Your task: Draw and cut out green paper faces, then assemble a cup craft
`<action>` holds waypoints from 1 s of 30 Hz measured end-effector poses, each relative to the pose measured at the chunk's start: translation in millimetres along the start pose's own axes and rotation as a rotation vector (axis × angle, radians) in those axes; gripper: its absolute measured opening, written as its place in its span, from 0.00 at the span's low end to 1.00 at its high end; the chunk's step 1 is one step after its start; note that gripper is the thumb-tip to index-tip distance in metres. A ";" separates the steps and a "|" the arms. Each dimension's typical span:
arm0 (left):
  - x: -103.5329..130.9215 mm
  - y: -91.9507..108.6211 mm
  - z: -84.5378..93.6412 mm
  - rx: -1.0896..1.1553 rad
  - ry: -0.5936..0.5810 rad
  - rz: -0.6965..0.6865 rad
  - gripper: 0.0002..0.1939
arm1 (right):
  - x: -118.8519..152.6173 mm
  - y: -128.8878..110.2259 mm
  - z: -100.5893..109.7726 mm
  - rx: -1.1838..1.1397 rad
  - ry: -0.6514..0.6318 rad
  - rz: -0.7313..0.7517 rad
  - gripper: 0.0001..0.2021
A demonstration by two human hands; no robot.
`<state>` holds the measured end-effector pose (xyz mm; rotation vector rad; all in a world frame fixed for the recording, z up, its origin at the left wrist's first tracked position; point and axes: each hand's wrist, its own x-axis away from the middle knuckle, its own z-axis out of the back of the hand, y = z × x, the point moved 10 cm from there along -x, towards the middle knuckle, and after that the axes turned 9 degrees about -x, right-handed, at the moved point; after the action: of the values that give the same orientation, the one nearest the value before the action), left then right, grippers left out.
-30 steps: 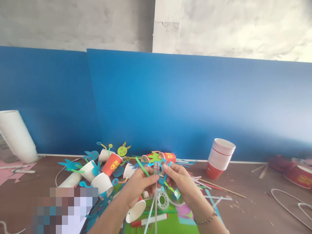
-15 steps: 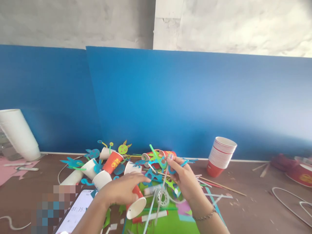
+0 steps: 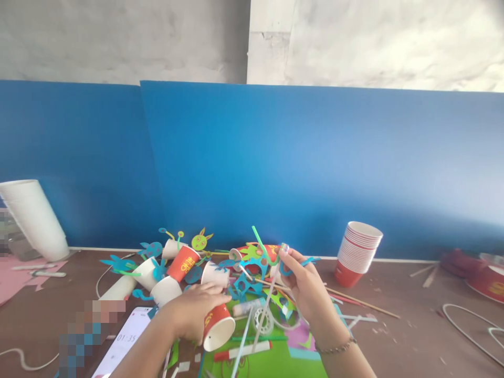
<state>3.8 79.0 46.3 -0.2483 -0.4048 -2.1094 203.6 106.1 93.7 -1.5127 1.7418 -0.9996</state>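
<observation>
My right hand [image 3: 309, 286] pinches a bent green straw [image 3: 260, 245] and a long pale straw [image 3: 264, 310] that slants down to the left. A small shiny piece shows at its fingertips, and a blue curved piece lies against the fingers. My left hand [image 3: 195, 312] reaches over the upper left side of a red paper cup [image 3: 220, 321] lying on its side. Its fingers stretch out fairly straight; the thumb is hidden, and I cannot tell whether the palm touches the cup. Below the hands are a tape roll [image 3: 263, 320], a glue stick [image 3: 247, 306] and a red-capped marker [image 3: 244, 350].
Paper-cup figures [image 3: 183, 262] crowd the back left. A stack of cups [image 3: 359, 252] stands right, and a white cup stack [image 3: 35, 220] leans at far left. A phone [image 3: 124, 341], green paper [image 3: 275, 362], wooden sticks [image 3: 362, 302] and a white cable [image 3: 468, 331] lie on the table.
My left hand has dropped and drawn back left, showing more of the red cup. My right hand, with the straws, has shifted slightly right.
</observation>
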 end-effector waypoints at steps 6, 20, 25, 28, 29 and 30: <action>-3.3 2.5 14.2 0.189 0.315 -0.069 0.33 | 5.2 -22.1 0.7 0.038 0.016 0.119 0.12; -11.7 16.1 3.0 1.149 0.936 -0.130 0.34 | 61.8 -58.7 -45.1 0.354 -0.312 0.755 0.04; -10.0 10.9 2.3 1.143 0.958 -0.106 0.36 | 70.6 -42.5 -60.2 0.497 -0.406 0.817 0.06; -9.6 16.8 3.6 1.155 0.955 -0.135 0.35 | 75.2 -39.2 -64.2 0.518 -0.458 0.831 0.08; -9.5 18.4 3.5 1.156 0.956 -0.142 0.35 | 76.3 -39.0 -65.1 0.524 -0.470 0.834 0.08; -9.5 19.5 3.2 1.158 0.958 -0.147 0.35 | 77.0 -39.2 -65.4 0.528 -0.474 0.836 0.09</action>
<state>25.4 77.8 49.8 1.4068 -0.9437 -1.5499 157.2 37.3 163.4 -0.5211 1.3897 -0.5256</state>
